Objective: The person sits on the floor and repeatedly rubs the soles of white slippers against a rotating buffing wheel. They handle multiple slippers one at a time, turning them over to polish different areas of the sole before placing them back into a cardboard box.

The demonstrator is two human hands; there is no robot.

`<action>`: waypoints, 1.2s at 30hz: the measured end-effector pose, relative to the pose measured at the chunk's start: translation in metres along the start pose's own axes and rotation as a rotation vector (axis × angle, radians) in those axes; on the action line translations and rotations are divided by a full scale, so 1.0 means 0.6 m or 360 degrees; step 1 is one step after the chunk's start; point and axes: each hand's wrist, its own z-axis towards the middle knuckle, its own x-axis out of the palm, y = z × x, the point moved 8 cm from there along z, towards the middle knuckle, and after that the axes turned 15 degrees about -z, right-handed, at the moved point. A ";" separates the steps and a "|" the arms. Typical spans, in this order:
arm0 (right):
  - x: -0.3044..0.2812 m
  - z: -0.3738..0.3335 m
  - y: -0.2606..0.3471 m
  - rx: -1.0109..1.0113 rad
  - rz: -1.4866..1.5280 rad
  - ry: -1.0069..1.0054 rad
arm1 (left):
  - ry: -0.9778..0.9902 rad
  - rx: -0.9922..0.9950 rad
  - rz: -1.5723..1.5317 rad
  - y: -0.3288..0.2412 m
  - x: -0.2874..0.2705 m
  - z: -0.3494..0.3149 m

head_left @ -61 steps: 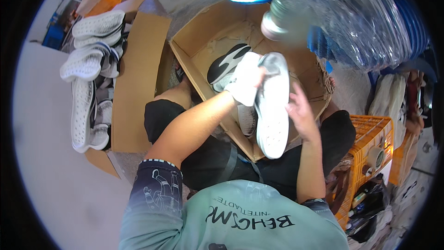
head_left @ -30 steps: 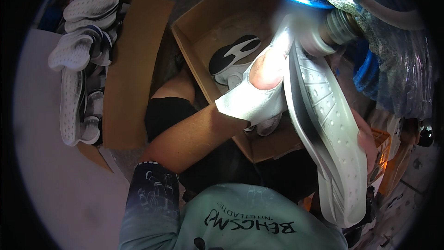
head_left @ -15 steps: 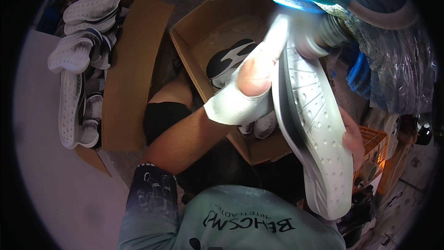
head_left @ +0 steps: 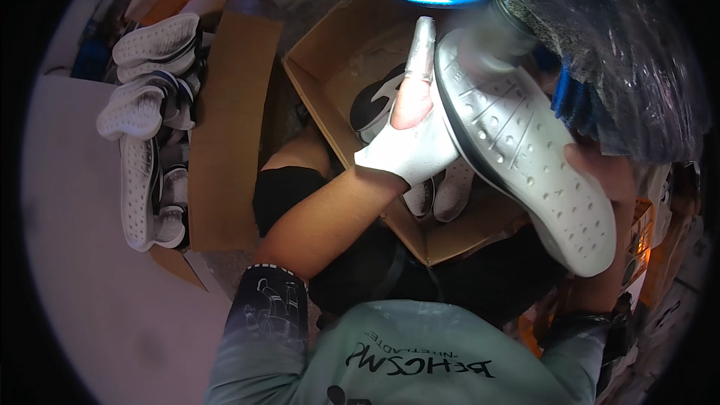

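Observation:
A white shoe sole (head_left: pixel 525 142) is held up at a slant, its dimpled side showing and a dark band along its left edge. My left hand (head_left: pixel 409 131), in a white fingerless covering with a wrapped thumb, grips the left edge near the upper end. The thumb points up; the other fingers are hidden behind the sole. Around the right edge, nearer the lower end, my right hand (head_left: pixel 604 169) is closed, its fingertips mostly out of sight. The blurred round head of a machine (head_left: pixel 499 37) overlaps the sole's upper end; contact is hard to make out.
Beneath my hands, an open cardboard box (head_left: pixel 322 97) contains several soles. To the left, more white soles (head_left: pixel 139 187) are stacked beside a cardboard flap (head_left: pixel 229 135). Clear plastic sheeting (head_left: pixel 637 67) and blue cloth (head_left: pixel 574 101) hang at right, above an orange crate (head_left: pixel 641 232).
The sole's lower end has swung right and upward, so it lies more slanted. My right hand has moved right and up with it. My left thumb is now more upright.

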 end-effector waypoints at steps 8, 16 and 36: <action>-0.084 0.042 0.030 -0.0633 -0.1068 0.0164 | -0.0139 0.0118 0.0891 0.040 0.006 0.009; -0.048 0.016 0.027 -0.0293 -0.0399 0.0183 | -0.0161 0.0145 0.0761 0.042 0.000 0.010; 0.144 -0.005 -0.034 0.0092 0.0946 0.0023 | 0.0140 0.0830 0.1562 -0.030 0.004 -0.005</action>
